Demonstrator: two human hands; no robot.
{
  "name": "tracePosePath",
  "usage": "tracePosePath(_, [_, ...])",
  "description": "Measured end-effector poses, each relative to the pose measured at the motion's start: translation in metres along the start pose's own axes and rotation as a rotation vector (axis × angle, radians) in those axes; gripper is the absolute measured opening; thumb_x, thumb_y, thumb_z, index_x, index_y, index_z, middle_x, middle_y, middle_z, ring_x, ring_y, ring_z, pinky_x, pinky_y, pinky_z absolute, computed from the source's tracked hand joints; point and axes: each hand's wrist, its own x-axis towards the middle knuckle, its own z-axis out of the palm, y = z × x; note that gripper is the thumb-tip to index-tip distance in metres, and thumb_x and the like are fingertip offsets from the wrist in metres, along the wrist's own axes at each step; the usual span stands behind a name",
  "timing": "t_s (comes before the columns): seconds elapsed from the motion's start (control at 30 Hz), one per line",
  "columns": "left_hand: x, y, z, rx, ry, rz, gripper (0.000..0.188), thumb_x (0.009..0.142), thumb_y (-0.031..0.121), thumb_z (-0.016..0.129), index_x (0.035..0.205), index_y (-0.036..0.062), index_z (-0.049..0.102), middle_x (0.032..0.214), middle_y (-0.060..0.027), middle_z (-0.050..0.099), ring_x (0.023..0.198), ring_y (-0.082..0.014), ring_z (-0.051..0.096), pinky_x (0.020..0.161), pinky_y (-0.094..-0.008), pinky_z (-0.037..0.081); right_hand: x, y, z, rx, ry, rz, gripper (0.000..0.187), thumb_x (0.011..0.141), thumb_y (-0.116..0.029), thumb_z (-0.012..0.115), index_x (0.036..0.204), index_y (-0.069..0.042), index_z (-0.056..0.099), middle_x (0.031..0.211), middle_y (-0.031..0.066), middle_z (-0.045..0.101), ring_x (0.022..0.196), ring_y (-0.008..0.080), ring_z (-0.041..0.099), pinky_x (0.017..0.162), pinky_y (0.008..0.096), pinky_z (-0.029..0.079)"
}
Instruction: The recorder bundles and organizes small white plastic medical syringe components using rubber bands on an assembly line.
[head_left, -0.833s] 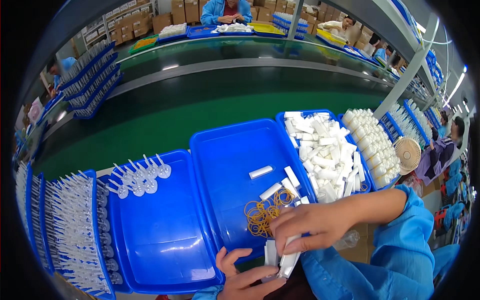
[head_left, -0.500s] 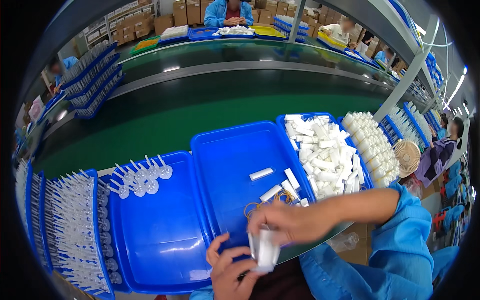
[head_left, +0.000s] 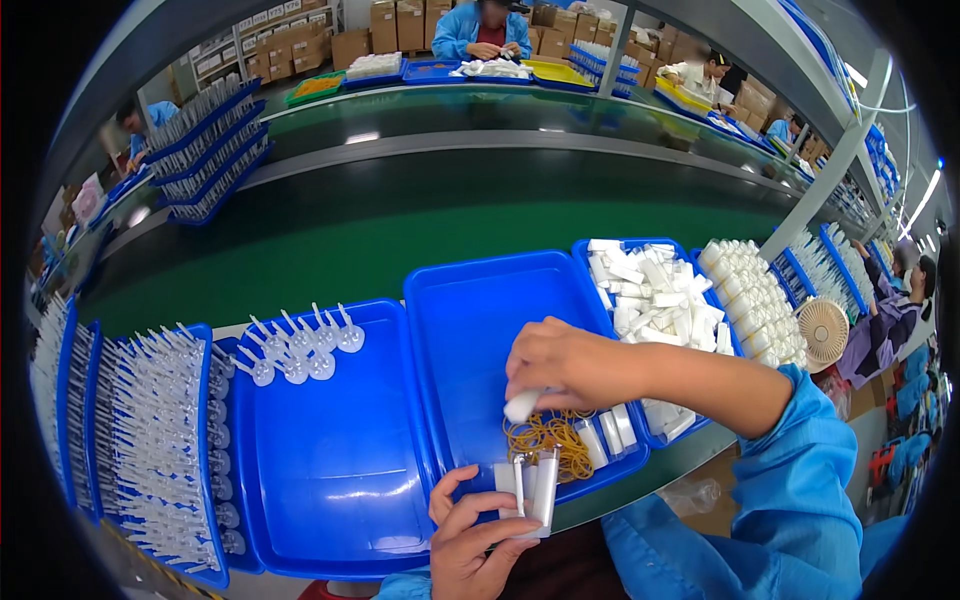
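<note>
The left hand (head_left: 470, 545), fingers curled, holds a cluster of white pieces (head_left: 546, 488) by the blue tray (head_left: 490, 310); a snug grip should keep them aligned. The right hand (head_left: 560, 368) pinches a single white piece (head_left: 522, 405) beside the rubber bands (head_left: 562, 458), best kept clear of their loops.

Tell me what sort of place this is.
Probably a factory assembly or packing line: blue trays of small white pieces stand along a long green surface, likely a conveyor, and a person in a blue jacket works across it.
</note>
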Motion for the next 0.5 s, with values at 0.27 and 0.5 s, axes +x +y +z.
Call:
tracePosePath(0.27, [0.002, 0.0, 0.003, -0.046, -0.046, 0.034, 0.015, 0.063, 0.008, 0.074, 0.076, 0.009, 0.066, 0.087, -0.0055, 0.059, 0.105, -0.0327, 0.045, 0.093, -0.046, 0.027, -0.012, -0.025, -0.005, 0.238, 0.04, -0.086, 0.028, 0.072, -0.016, 0.07, 0.098, -0.013, 0.061, 0.097, 0.0004, 0.06, 0.098, 0.0193, 0.054, 0.079, 0.0338, 0.031])
tracePosePath(0.5, [0.0, 0.001, 0.002, -0.06, -0.037, 0.017, 0.015, 0.063, 0.008, 0.074, 0.075, 0.0089, 0.066, 0.087, -0.0044, 0.06, 0.106, -0.0318, 0.044, 0.093, -0.0457, 0.028, -0.02, -0.024, -0.005, 0.389, -0.007, -0.03, 0.028, 0.072, -0.016, 0.071, 0.098, -0.013, 0.062, 0.096, 0.0011, 0.061, 0.093, 0.0177, 0.056, 0.078, 0.0321, 0.03])
